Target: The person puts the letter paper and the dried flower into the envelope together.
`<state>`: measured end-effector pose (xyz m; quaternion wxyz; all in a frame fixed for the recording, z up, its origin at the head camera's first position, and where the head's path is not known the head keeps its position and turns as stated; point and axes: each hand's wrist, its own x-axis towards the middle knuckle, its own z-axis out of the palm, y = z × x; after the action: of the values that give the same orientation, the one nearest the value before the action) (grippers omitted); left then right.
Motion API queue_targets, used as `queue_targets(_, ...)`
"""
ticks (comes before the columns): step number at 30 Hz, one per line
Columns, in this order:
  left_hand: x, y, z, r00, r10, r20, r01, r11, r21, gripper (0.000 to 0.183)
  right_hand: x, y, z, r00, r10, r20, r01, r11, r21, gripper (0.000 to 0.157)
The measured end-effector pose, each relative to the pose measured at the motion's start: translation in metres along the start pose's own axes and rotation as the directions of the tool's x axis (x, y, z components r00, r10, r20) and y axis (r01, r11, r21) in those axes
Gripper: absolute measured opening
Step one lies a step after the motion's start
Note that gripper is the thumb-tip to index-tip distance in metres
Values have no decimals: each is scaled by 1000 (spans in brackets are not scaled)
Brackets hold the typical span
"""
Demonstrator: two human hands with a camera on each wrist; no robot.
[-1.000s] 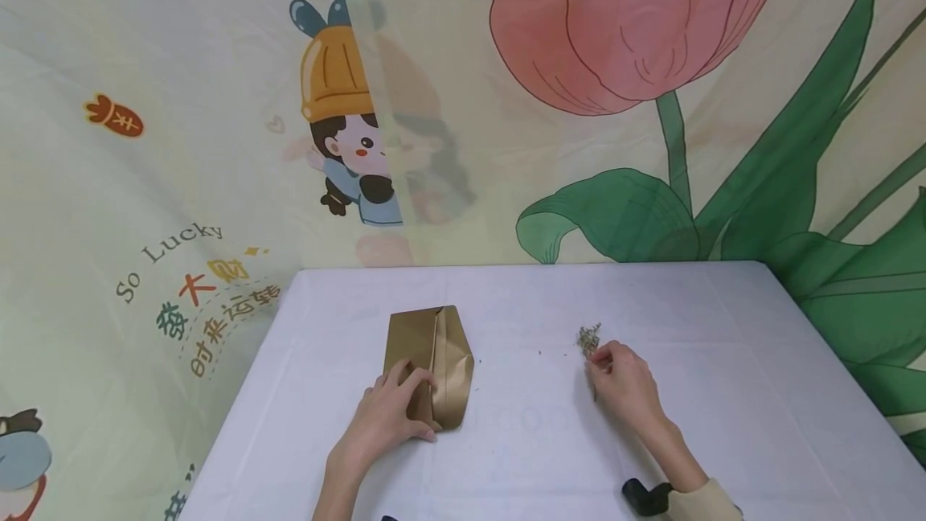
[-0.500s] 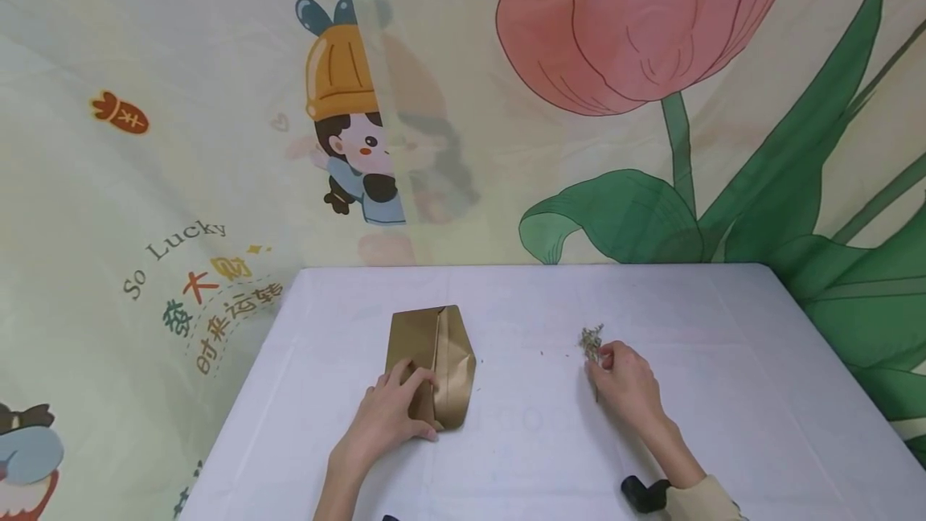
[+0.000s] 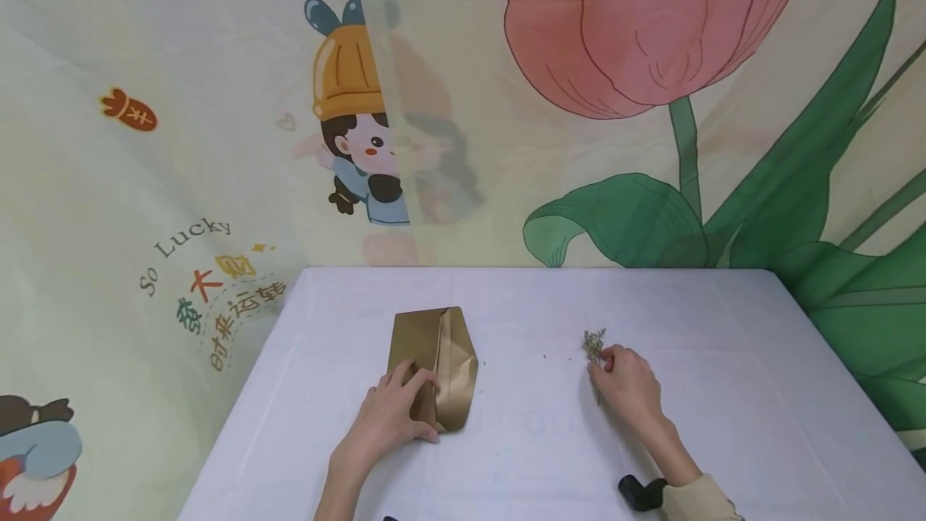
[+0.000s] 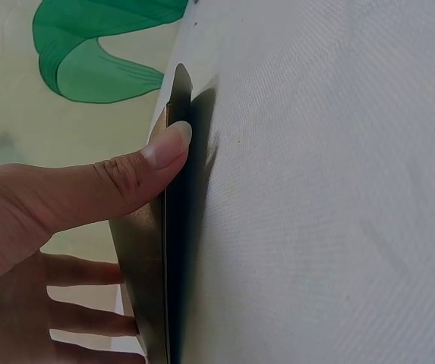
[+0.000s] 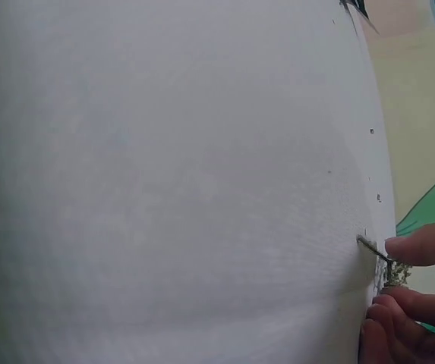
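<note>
Lower centre, we see the left hand (image 3: 392,412) spread on a gold envelope (image 3: 459,384); lower right, the right hand (image 3: 629,387) pinches a sprig (image 3: 593,343)

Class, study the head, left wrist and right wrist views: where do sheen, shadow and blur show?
Head view: pale sheen on the gold envelope, soft shadow beside the right hand; left wrist view: dim light, a dark shadow along the envelope; right wrist view: the white tablecloth greyish and blurred, darkening at the left edge, the dried flower sprig lacking fine detail.
</note>
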<state>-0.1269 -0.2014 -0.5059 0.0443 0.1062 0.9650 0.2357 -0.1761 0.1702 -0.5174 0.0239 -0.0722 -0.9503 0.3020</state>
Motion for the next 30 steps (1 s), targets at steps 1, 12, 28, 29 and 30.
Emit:
queue_targets(1, 0, 0, 0, 1000, 0, 0, 0, 1000, 0, 79, 0, 0, 0, 1000, -1, -1, 1, 1000, 1, 34)
queue_targets(12, -1, 1, 0, 1000, 5, -6, -5, 1000, 11, 80, -1, 3, -3, 1000, 11, 16, -11, 1000, 14, 24)
queue_targets(28, -1, 1, 0, 1000, 7, -11, -7, 1000, 10, 80, -6, -7, -4, 999, 9, 39, -12, 997, 76, 19)
queue_targets(29, -1, 1, 1, 1000, 7, -10, -7, 1000, 9, 80, -7, -7, -4, 999, 6, 39, -9, 997, 82, 19)
queue_targets(30, -1, 1, 1, 1000, 8, -9, -8, 1000, 10, 80, -7, -8, -3, 999, 2, 40, -6, 996, 88, 19)
